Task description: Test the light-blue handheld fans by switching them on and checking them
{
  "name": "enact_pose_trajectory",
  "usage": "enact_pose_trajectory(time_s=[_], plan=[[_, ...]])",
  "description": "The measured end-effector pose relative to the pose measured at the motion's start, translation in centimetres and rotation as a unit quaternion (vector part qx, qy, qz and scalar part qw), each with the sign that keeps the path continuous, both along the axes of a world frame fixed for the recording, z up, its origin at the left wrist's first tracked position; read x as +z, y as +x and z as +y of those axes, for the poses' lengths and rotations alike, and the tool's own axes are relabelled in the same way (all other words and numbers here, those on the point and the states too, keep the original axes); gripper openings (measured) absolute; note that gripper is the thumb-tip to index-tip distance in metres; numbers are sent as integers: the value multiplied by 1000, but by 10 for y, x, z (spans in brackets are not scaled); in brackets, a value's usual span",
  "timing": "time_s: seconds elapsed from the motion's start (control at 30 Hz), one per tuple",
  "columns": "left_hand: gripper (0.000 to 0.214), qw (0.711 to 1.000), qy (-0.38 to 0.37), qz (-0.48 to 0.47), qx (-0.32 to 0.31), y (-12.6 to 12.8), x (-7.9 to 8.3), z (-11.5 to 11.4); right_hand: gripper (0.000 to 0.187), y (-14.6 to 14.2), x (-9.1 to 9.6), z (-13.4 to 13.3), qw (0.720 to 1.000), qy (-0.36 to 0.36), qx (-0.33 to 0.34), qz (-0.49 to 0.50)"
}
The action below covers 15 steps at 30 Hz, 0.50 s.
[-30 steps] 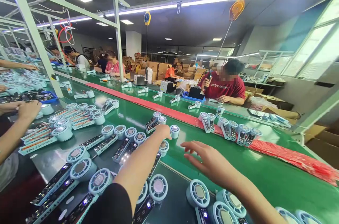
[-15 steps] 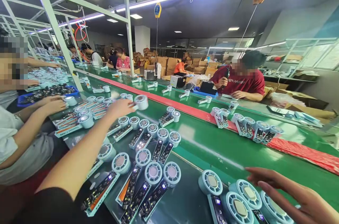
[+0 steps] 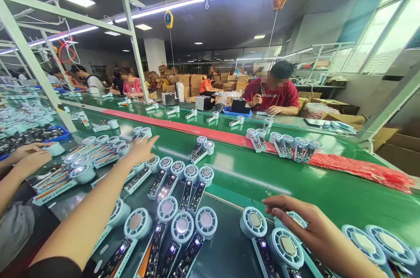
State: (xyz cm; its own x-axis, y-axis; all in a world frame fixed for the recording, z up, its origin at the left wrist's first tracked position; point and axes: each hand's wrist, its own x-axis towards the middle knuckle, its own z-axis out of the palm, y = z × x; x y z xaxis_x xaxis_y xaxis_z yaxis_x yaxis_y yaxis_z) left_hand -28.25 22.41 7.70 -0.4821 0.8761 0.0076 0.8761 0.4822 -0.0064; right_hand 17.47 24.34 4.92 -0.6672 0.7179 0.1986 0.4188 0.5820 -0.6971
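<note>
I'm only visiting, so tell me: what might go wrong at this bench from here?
1. The left hand is stretched out among closely grouped fans; it or its forearm might nudge one out of place.
2. The right hand is close to another cluster of fans, so a low sweep could shift them.
3. Circuit boards lie exposed in the handles; a knock might damage one.

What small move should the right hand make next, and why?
I'd probably ease the right hand down and leftward toward the nearby fan. The fingers look open with nothing visibly held, and the fan's round head shows largely uncovered just below them in the picture. How much gap remains is hard to tell from this view.
</note>
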Motion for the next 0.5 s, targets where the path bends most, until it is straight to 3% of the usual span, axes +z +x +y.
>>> enact_pose_trajectory(time_s=[0.1, 0.23, 0.37, 0.5], plan=[[44, 987, -61, -66, -136, 48, -9, 68, 27, -2, 4, -6, 1000, 9, 3, 12], [40, 975, -131, -96, -150, 106, -39, 130, 25, 8, 9, -17, 1000, 21, -6, 16], [36, 983, -117, -72, -118, 134, -55, 145, 24, 43, 5, -33, 996, 26, -80, 29], [36, 991, -61, -53, -110, 151, -40, 140, 27, 74, -14, -63, 980, -21, -175, 96]])
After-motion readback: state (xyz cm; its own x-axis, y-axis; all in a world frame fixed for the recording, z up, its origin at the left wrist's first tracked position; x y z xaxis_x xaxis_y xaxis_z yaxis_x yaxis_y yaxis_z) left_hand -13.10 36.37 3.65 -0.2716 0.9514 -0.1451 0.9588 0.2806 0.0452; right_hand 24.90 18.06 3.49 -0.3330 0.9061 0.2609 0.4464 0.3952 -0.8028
